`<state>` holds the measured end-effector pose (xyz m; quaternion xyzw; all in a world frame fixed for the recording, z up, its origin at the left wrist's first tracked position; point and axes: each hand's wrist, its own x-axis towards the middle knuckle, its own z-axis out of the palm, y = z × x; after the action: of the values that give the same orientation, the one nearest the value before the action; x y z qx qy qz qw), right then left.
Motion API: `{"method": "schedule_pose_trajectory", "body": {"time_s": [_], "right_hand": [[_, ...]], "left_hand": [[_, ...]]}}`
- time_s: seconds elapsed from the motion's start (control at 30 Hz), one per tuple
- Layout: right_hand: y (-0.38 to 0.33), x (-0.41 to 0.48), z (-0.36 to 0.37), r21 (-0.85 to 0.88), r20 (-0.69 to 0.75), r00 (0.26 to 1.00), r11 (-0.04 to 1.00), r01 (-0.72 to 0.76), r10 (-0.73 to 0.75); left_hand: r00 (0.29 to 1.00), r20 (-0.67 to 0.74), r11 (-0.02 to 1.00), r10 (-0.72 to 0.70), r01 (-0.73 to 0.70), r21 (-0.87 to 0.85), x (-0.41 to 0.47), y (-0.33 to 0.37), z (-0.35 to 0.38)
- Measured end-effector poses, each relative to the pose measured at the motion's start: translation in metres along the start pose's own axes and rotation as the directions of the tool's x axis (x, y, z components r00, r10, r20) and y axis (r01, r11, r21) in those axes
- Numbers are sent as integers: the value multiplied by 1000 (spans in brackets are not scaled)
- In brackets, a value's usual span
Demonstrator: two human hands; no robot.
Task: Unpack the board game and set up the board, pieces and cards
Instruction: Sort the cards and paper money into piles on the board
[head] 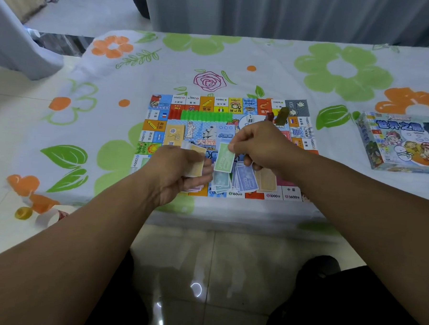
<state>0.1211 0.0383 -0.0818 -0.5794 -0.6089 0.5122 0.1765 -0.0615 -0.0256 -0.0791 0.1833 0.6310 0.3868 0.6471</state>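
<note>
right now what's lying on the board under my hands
Green, purple and tan banknote piles lie on the board; the left hand and right hand hide parts of them.

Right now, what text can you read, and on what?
"1600", "1000", "3600": near edge of the colourful paper game board.
"2200": its left edge.
"大富": its centre.
"世界之": the cardboard game box.
Green paper note in the right hand, yellow paper notes in the left hand: blurred.
</note>
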Motion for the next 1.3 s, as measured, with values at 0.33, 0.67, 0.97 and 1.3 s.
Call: {"method": "schedule_pose_trajectory", "body": {"time_s": [0.33, 0.67, 0.97, 1.3], "right_hand": [[3, 4, 3, -37, 8, 999, 998, -53, 53], [-21, 13, 36, -35, 56, 998, 999, 7, -5], [-51, 32, 95, 17, 126, 991, 999, 47, -49], [-59, 49, 144, -75, 95, 989, 990, 119, -111]], "left_hand": [[996, -70, 993, 49, -56, -104, -4, 12, -19], [989, -134, 988, 66, -84, -132, -10, 13, -43], [948, -300, 972, 109, -164, -165, -17, 19, -98], [954, -292, 972, 74, -135, -194, -26, 16, -125]]}}
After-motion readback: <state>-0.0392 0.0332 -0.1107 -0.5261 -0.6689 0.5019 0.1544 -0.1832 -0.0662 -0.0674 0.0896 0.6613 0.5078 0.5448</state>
